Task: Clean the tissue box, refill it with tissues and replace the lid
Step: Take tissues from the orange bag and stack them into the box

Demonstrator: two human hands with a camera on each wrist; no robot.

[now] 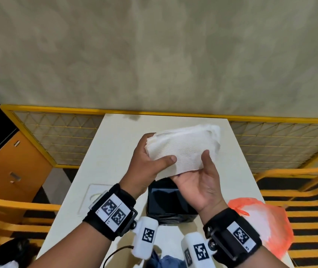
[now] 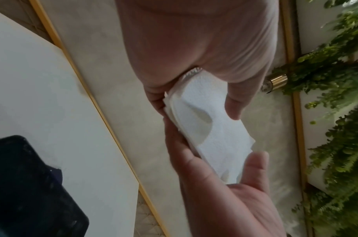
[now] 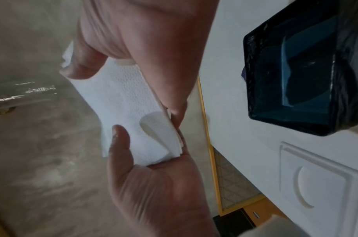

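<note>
A folded stack of white tissues (image 1: 183, 149) is held in the air between both hands, above the open black tissue box (image 1: 165, 202). My left hand (image 1: 148, 163) grips the stack's left end, thumb on top and fingers behind. My right hand (image 1: 198, 182) is palm up and pinches the near right edge under its thumb. The white lid (image 1: 92, 192) lies flat on the table, left of the box. The left wrist view shows the tissues (image 2: 204, 125) and the box (image 2: 28, 184). In the right wrist view I see the tissues (image 3: 123, 99), the empty box (image 3: 305, 72) and the lid (image 3: 320, 181).
The white table (image 1: 115, 142) is narrow. An orange plastic bag (image 1: 260, 219) sits on its right near corner. Yellow wooden chairs (image 1: 299, 192) flank both sides, a yellow-framed mesh panel (image 1: 61, 132) runs behind, and an orange cabinet (image 1: 9, 165) stands at the left.
</note>
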